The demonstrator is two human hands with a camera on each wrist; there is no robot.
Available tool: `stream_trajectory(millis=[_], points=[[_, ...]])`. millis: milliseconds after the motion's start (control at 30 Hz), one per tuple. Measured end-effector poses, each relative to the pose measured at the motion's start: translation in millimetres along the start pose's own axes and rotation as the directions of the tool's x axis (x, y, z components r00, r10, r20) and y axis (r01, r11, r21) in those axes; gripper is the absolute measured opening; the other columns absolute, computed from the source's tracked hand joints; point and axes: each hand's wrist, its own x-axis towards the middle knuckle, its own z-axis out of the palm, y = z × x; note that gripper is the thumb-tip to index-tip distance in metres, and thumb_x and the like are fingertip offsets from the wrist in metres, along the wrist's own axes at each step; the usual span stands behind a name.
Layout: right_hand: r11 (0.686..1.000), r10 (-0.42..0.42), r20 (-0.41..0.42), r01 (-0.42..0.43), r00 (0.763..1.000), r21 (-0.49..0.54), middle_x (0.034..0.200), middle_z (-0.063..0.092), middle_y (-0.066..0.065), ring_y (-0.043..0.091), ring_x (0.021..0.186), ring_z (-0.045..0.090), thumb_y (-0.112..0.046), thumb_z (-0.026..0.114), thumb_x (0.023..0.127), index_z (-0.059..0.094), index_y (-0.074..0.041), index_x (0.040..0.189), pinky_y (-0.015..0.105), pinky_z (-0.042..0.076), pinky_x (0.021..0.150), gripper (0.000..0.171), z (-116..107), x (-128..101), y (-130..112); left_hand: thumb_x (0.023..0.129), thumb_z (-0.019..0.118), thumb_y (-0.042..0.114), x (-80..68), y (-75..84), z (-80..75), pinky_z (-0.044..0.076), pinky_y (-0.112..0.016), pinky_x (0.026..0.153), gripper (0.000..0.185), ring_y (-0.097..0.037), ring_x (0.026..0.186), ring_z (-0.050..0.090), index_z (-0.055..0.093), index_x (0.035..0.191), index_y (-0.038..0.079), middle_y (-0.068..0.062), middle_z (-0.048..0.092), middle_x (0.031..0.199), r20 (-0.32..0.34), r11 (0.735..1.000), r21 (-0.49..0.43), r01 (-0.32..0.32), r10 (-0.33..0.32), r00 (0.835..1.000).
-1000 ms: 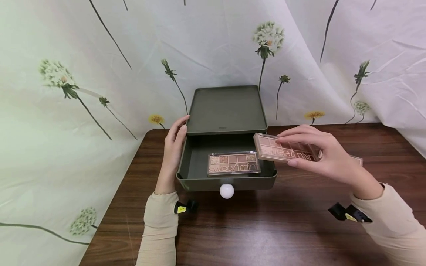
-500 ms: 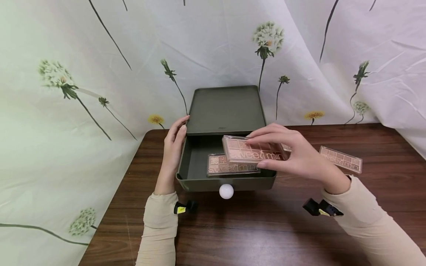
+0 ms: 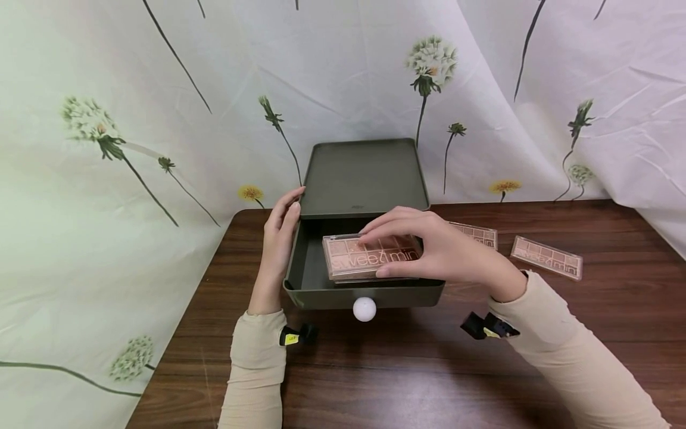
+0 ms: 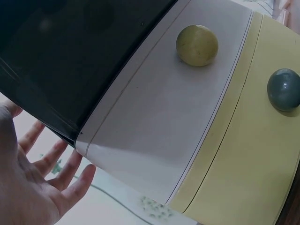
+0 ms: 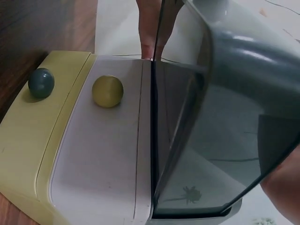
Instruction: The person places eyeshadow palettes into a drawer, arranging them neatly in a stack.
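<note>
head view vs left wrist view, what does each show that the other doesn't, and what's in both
Only the head view shows the white knob and the makeup palette held by the right hand. Only the left wrist view shows the white panel, yellow knob, yellow panel and blue-grey knob. Both show the left hand and dark green drawer.

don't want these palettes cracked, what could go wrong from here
The held palette could slip or knock the lower palette, since the right hand pinches it directly above that one. It might also clip the front wall of the drawer, which is close by. Pressing down on the pulled-out drawer could perhaps tip the drawer unit, though the left hand at its side may steady it.
</note>
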Motion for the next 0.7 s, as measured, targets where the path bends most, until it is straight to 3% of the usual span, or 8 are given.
stream_trajectory(millis=[333, 700], points=[[0.978, 0.173, 0.134, -0.153, 0.976, -0.142, 0.126, 0.062, -0.015, 0.007, 0.119, 0.052, -0.035, 0.077, 0.087, 0.069, -0.024, 0.125, 0.035, 0.043, 0.099, 0.040, 0.1, 6.1, 7.7, 0.106, 0.046, 0.026, 0.4, -3.4, -0.7, 0.034, -0.036, 0.106, 0.041, -0.013, 0.132, 0.042, 0.052, 0.143, 0.008, -0.001, 0.048, 0.146, 0.000, 1.000, 0.008, 0.001, -0.001, 1.000], [0.927, 0.279, 0.197, -0.209, 0.940, -0.313, 0.125, 0.063, -0.013, 0.011, 0.119, 0.055, -0.043, 0.075, 0.087, 0.068, -0.024, 0.127, 0.038, 0.044, 0.098, 0.045, 2.0, 13.0, 3.6, 0.106, 0.045, 0.024, -0.2, -1.2, 0.2, 0.032, -0.039, 0.109, 0.042, -0.015, 0.135, 0.040, 0.051, 0.143, 0.006, -0.006, 0.046, 0.147, 0.005, 1.000, -0.004, 0.000, 0.000, 1.000]])
